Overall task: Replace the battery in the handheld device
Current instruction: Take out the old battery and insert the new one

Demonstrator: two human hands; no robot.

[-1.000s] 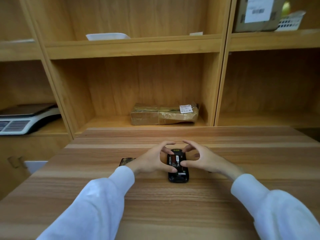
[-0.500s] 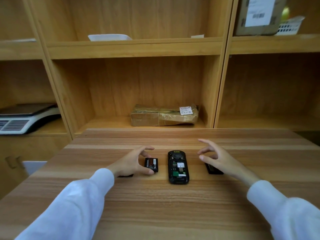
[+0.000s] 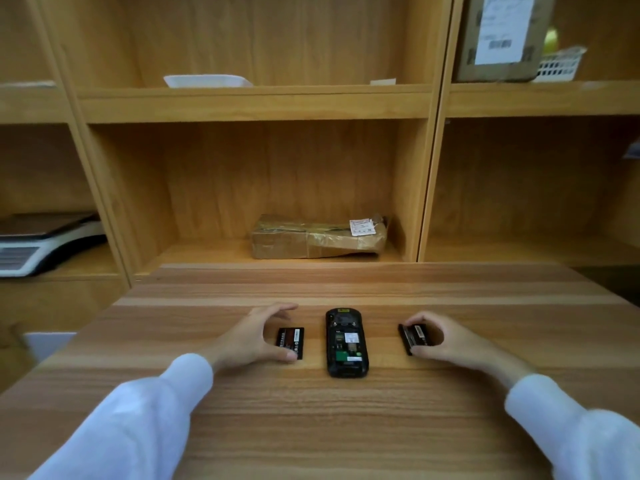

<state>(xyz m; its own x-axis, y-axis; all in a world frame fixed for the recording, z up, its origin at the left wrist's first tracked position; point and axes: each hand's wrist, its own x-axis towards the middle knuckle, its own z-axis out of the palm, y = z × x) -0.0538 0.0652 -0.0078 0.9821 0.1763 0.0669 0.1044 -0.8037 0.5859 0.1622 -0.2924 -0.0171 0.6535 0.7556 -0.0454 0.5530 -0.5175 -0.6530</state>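
- Right now the handheld device (image 3: 347,342) is lying face down on the wooden table (image 3: 311,427), its back open and the compartment showing
- The left hand (image 3: 254,336) is curling loosely over one battery (image 3: 290,342) — thumb touching its near edge, fingers spread above
- The right hand (image 3: 446,337) is pinching another battery (image 3: 414,336) between thumb and fingers — both batteries sitting just beside the device
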